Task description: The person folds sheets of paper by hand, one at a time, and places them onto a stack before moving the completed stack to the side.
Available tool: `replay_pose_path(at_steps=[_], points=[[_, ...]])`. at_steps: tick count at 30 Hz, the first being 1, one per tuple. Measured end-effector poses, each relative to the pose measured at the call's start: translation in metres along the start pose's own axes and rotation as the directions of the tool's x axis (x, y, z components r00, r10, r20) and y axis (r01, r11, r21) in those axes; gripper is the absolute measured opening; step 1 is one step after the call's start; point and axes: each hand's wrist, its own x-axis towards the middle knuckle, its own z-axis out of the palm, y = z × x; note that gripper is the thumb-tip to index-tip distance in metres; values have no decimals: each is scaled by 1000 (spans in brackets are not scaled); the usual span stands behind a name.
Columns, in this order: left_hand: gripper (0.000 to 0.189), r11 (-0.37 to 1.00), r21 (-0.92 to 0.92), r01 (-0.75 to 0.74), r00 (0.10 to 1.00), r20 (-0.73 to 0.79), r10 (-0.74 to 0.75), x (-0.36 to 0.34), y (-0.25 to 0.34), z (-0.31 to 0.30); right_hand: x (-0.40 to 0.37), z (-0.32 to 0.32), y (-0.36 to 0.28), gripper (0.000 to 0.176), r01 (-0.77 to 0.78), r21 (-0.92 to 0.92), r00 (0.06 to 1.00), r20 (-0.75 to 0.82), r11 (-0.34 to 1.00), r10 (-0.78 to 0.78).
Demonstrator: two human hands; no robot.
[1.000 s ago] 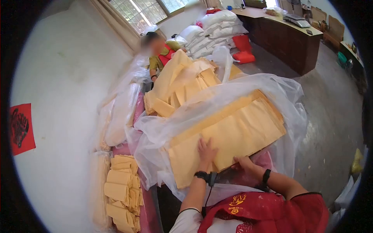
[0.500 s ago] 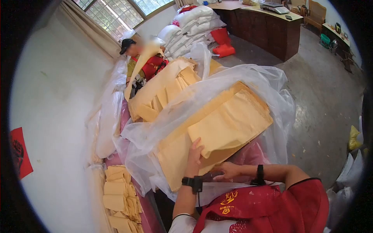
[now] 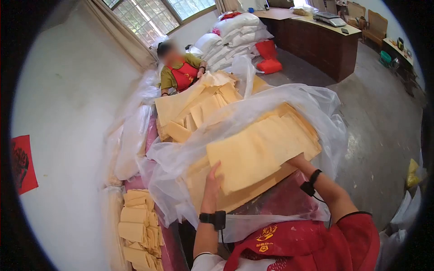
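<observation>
A pale yellow, thin, flexible sheet [image 3: 248,158] lies over a stack of similar sheets [image 3: 201,189], its near side raised. My left hand [image 3: 214,178] is closed on its left edge, thumb and fingers upward. At the near right edge, my right hand [image 3: 297,160] grips the sheet from below, with its fingers mostly hidden beneath it. Translucent plastic film [image 3: 169,158] surrounds the stack on the table. The frames do not show for certain what the sheets are made of.
Across the table, a co-worker [image 3: 183,74] handles another pile of yellow sheets [image 3: 199,97]. Folded yellow bundles [image 3: 135,217] lie at the lower left, beside the wall. White sacks [image 3: 235,36] are heaped behind, near a brown desk [image 3: 312,49] bearing a scale [image 3: 328,19].
My right hand has moved right and up, under the sheet's near edge. The sheet's left end has shifted left with my left hand. The co-worker's raised sheet has come down onto the far pile.
</observation>
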Motion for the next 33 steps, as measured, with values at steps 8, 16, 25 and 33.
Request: replay_pose_path(at_steps=[8,16,25,33], points=[[53,934,-310,178,953,-183,-243,-47,-82,5,-17,-11,-34,71,120,219,990,52,968,-134],[46,853,-521,27,859,-424,-286,-52,-119,18,42,77,-29,20,-534,759,757,233,372,610],[43,883,-468,-28,819,-517,-249,-56,-150,23,4,55,-168,30,311,-2,938,159,950,-307],[53,994,-108,11,767,-637,-78,-65,-81,18,-38,92,-186,58,534,106,784,309,839,-538]])
